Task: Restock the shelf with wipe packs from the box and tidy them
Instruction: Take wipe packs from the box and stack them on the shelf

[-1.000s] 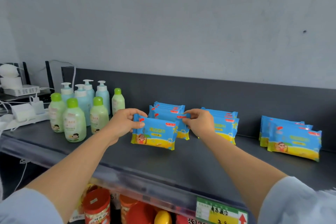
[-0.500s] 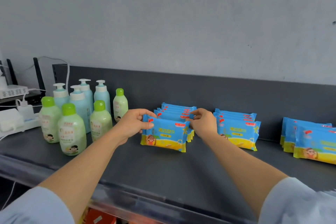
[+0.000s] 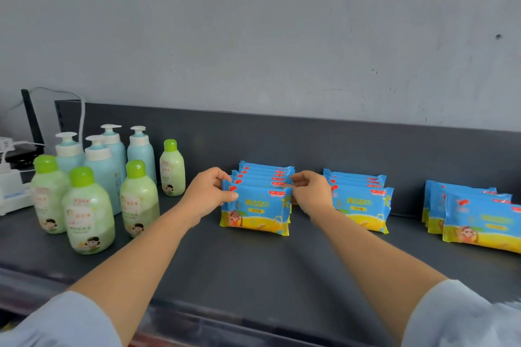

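Our left hand (image 3: pixel 210 194) and right hand (image 3: pixel 311 191) each pinch an end of the front wipe pack (image 3: pixel 256 210), upright at the head of its row on the shelf (image 3: pixel 253 267). More pack rows (image 3: pixel 359 201) sit right, bottles (image 3: pixel 90 208) left, grey wall (image 3: pixel 253 36) behind.

- The front of the shelf (image 3: pixel 253 276) is bare and wide.
- The bottles (image 3: pixel 93 200) crowd the left side.
- The left hand (image 3: pixel 207 194), holding the left row of packs (image 3: pixel 258 207), fills the gap beside the bottles.
- The right hand (image 3: pixel 311 191), pinching the same row, fills the gap before the middle row (image 3: pixel 359 205).
- An open gap sits between the middle row and the right row (image 3: pixel 479 220).
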Available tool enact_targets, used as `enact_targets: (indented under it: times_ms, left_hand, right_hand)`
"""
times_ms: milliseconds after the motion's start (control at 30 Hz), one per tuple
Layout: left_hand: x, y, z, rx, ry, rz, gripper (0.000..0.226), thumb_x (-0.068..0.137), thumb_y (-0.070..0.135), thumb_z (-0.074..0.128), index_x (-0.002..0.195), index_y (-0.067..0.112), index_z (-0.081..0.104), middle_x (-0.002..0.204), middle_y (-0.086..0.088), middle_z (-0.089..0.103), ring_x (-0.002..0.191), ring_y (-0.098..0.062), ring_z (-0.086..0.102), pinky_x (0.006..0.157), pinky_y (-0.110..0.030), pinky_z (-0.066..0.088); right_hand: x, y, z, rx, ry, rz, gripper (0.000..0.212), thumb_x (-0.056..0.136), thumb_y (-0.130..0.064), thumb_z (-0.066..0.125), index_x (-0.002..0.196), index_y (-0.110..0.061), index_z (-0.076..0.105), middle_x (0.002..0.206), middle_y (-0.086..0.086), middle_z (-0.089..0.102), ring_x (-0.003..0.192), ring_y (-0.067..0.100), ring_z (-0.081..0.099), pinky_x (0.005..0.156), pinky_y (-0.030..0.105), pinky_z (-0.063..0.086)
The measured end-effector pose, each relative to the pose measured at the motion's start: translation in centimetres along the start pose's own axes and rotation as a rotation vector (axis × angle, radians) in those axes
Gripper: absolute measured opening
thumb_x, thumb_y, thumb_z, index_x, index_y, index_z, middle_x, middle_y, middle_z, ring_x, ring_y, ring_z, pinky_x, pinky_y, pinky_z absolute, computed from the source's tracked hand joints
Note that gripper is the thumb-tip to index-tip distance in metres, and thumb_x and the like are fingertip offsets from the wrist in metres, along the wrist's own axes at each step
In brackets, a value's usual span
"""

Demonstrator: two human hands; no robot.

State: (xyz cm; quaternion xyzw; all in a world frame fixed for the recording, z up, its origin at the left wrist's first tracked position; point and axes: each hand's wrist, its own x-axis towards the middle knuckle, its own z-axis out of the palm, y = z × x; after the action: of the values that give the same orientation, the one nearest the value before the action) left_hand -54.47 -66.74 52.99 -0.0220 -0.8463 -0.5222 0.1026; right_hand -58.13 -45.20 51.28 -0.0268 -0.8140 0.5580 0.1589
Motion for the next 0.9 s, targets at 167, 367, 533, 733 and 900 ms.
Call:
enact_targets:
  times_ms: [167,367,533,733,900]
  left_hand:
    - [0.4,-0.3,0.8,0.072,0.097,0.028,0.029,0.079,0.009,0.076,0.096,0.020,0.055,0.098,-0.006,0.064,0.084,-0.016,0.063,0.066,-0.028,0.053]
    - [-0.1,-0.4,1.6,0.189,0.077,0.052,0.051,0.077,0.013,0.078,0.116,0.021,0.047,0.111,0.000,0.059,0.098,-0.015,0.062,0.074,-0.031,0.056]
    - [-0.5,-0.3,2.1,0.354,0.049,0.046,0.078,0.070,0.016,0.084,0.131,0.019,0.035,0.116,0.000,0.056,0.096,-0.012,0.056,0.063,-0.021,0.047]
    - [-0.5,-0.2,2.5,0.406,0.049,0.077,0.083,0.073,0.013,0.081,0.138,0.018,0.030,0.127,-0.003,0.053,0.099,-0.010,0.049,0.074,-0.025,0.043]
    - [-1.0,-0.7,2.4,0.410,-0.017,0.062,0.106,0.071,0.016,0.083,0.149,0.017,0.012,0.130,-0.006,0.052,0.115,-0.020,0.053,0.091,-0.036,0.046]
  right_hand:
    - [0.0,0.1,0.0,0.122,0.003,0.078,0.010,0.097,-0.017,0.053,0.094,-0.016,0.063,0.097,0.005,0.070,0.082,0.019,0.071,0.078,0.037,0.060]
    - [-0.4,0.0,-0.4,0.128,-0.016,0.095,0.019,0.099,-0.027,0.048,0.090,-0.018,0.062,0.096,0.004,0.071,0.083,0.016,0.071,0.081,0.039,0.060]
    - [-0.8,0.0,-0.6,0.138,-0.032,0.115,0.022,0.099,-0.028,0.046,0.088,-0.018,0.062,0.096,0.006,0.071,0.085,0.018,0.071,0.083,0.040,0.059]
    - [-1.4,0.2,-0.9,0.059,-0.082,0.098,0.010,0.092,-0.029,0.057,0.094,-0.022,0.064,0.096,-0.002,0.070,0.093,0.018,0.068,0.089,0.044,0.055]
    - [-2.2,0.2,-1.2,0.004,-0.113,0.075,0.028,0.087,-0.031,0.068,0.111,-0.018,0.061,0.106,-0.001,0.068,0.097,0.017,0.066,0.086,0.041,0.057]
